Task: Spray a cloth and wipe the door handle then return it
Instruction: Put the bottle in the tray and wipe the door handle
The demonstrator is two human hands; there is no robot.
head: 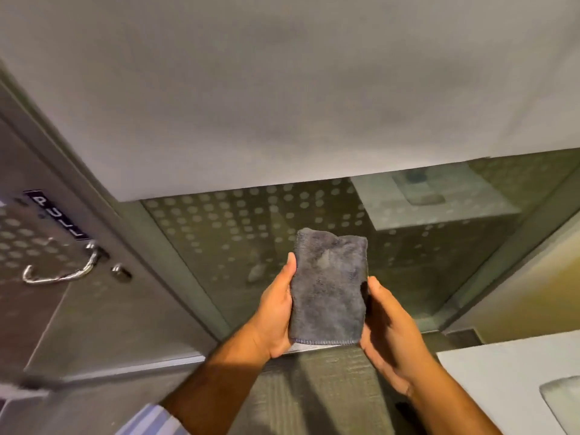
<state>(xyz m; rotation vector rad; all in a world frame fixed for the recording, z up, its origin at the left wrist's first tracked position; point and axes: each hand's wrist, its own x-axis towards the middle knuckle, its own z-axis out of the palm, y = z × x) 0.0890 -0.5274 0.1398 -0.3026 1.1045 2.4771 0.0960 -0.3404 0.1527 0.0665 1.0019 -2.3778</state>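
Grey folded cloth (329, 287) sits pinched between left hand (276, 312) and right hand (389, 334) (fingers closed on its edges), likely readied for the door handle (61, 271) at nine o'clock.

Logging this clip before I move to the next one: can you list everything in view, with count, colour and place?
cloth: one, dark grey, folded, held upright at centre between both hands
door handle: one, shiny metal, curved, on the door at far left
PULL sign: one, black with white letters, just above the handle
lock knob: one, metal, right of the handle
glass panel: one, frosted dot pattern, behind the cloth
wall: one, pale grey, filling the upper frame
floor: dark grey, ribbed, beneath the hands
white surface: one, lower right corner
striped sleeve: one, blue and white, bottom edge
left hand: one, grip on the cloth's left edge
right hand: one, grip on the cloth's right edge
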